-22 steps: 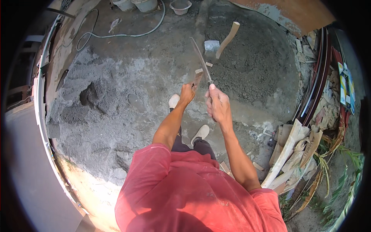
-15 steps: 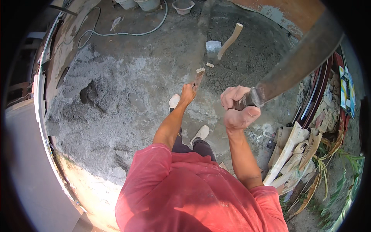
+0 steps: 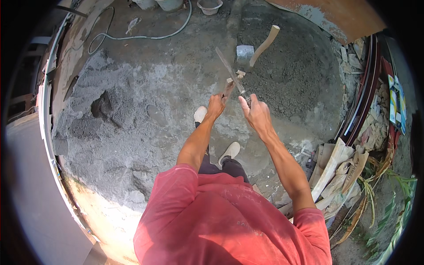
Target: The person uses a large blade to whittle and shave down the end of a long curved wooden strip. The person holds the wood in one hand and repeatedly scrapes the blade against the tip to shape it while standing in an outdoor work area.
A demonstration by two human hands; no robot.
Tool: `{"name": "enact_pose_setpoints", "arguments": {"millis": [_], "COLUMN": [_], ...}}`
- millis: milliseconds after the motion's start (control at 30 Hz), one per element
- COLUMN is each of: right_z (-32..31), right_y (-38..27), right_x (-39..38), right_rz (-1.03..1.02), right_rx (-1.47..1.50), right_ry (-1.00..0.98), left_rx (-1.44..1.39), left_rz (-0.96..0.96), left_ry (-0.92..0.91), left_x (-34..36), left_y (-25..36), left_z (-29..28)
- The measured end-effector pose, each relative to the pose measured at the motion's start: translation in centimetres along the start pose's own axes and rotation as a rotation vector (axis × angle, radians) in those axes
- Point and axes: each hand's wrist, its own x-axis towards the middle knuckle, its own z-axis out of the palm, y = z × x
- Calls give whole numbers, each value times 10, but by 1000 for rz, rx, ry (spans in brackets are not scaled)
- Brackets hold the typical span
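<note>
My left hand (image 3: 215, 106) grips a short wooden stick (image 3: 228, 87), its pale cut end pointing away from me. My right hand (image 3: 256, 115) is closed around the handle of a long machete (image 3: 229, 67), whose blade lies across the stick's far end, with pale wood bits (image 3: 240, 73) beside it. Just beyond is a hoe with a metal blade (image 3: 244, 52) and a curved wooden handle (image 3: 264, 45). My feet in pale shoes (image 3: 229, 152) are on the rough cement floor.
Sand or dry mortar (image 3: 88, 132) spreads at left, darker wet mortar (image 3: 293, 84) at right. Buckets (image 3: 169, 4), a basin (image 3: 209, 5) and a looping hose (image 3: 145, 37) lie at the back. Scrap boards, torn paper sacks (image 3: 340, 170) and dark red frames (image 3: 371, 97) line the right side.
My right hand swung the machete up toward me and right, and it is now down at the stick again. The pale wood bits by the stick's end look different. My left hand has barely moved.
</note>
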Motion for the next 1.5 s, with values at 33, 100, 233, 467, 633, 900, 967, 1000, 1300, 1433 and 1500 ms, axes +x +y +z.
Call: {"name": "enact_pose_setpoints", "arguments": {"millis": [33, 100, 233, 467, 633, 900, 967, 1000, 1300, 1433, 1500], "right_z": [-5, -17, 3, 23, 8, 1, 19, 21, 29, 32, 28], "right_y": [3, 8, 16, -10, -3, 16, 32, 34, 40, 39, 37], "right_x": [3, 10, 1, -57, -85, -107, -114, -115, -131, -131, -138], "right_rz": [4, -18, 72, 709, 890, 472, 499, 513, 520, 477, 574], "right_rx": [-1, 45, 292, 1148, 1650, 511, 524, 537, 389, 432, 368], "right_ry": [-1, -131, -116, -321, -288, -46, -24, -24, 122, 105, 93], "left_rx": [-1, 3, -6, 2, -10, -25, -7, 9, -381, -128, -118], "left_rz": [0, -14, -6, 40, 128, 115, 111, 91, 310, 381, 432], "left_ry": [-4, -5, -10, -23, -73, -159, -194, -210, 183, 119, 97], "left_x": [-2, -5, -3, -23, -48, -56, -51, -50, -80, -73, -77], "left_y": [-1, 1, 10, 4, 17, 33, 40, 43, 170, 187, 187], "left_z": [1, 1, -3, -8, -11, 19, 28, 31, -29, -47, -46]}}
